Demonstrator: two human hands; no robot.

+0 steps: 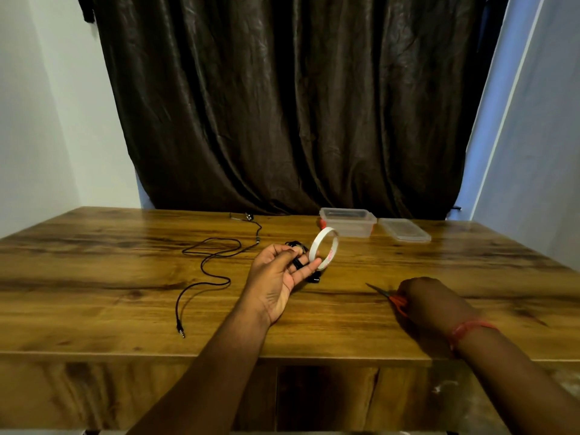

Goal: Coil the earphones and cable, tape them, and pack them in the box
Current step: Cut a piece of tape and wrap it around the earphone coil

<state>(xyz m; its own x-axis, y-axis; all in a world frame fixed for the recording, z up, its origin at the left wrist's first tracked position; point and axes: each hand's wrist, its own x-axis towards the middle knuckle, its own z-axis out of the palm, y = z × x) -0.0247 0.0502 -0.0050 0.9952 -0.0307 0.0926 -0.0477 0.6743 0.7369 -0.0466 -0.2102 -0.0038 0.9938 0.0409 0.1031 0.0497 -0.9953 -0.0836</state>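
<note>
My left hand (pixel 279 274) is raised over the table's middle, palm up, gripping a coiled black cable (pixel 298 262) together with a white ring of tape (pixel 324 251) that stands on edge at my fingertips. A black plug end (pixel 314 279) hangs just below the fingers. My right hand (pixel 430 304) rests on the table at the right, closed on orange-handled scissors (pixel 394 298) whose blades point left. The black earphones (pixel 213 262) lie uncoiled in loose loops on the table at the left, jack end toward me. A clear plastic box (pixel 348 221) stands open at the back.
The box's clear lid (pixel 405 230) lies flat to the right of the box. A wooden table (pixel 125 309) has its front edge close to me. A dark curtain (pixel 292 105) hangs behind the table, with pale walls on both sides.
</note>
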